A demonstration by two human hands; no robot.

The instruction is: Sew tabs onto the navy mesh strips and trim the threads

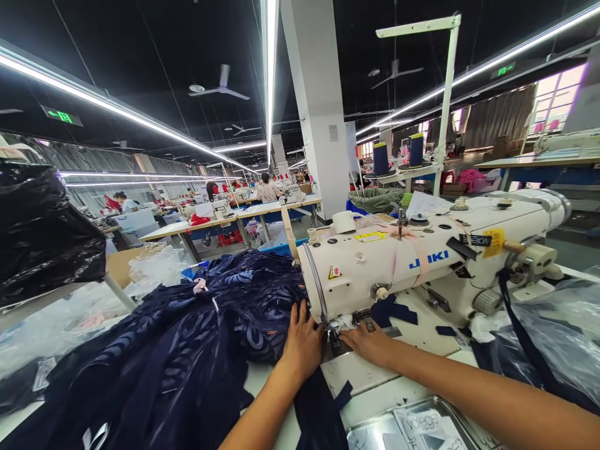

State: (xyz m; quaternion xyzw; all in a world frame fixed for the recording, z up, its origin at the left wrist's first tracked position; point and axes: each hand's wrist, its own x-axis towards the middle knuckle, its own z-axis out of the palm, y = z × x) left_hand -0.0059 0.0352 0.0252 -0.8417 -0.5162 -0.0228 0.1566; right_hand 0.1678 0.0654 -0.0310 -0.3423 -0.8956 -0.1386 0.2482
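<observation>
My left hand point(302, 342) lies with fingers stretched and apart on the navy fabric, just left of the needle area of a white sewing machine point(351, 275). My right hand point(370, 344) is on the machine bed at the other side of the needle, fingers closed and pointing left. What its fingertips hold is partly hidden. A black printed label point(368, 320) touches these fingers, and another black label point(334, 339) is by the presser foot. Navy garments point(187, 350) with glossy patterns heap up on the left. A navy strip point(319, 406) hangs below my left hand.
A metal tray point(370, 434) of printed labels stands at the front edge. Navy scraps point(396, 310) lie on the machine bed. Clear plastic point(562, 325) covers dark fabric at right. Thread cones point(380, 159) stand behind, and a black bag point(47, 231) bulges at far left.
</observation>
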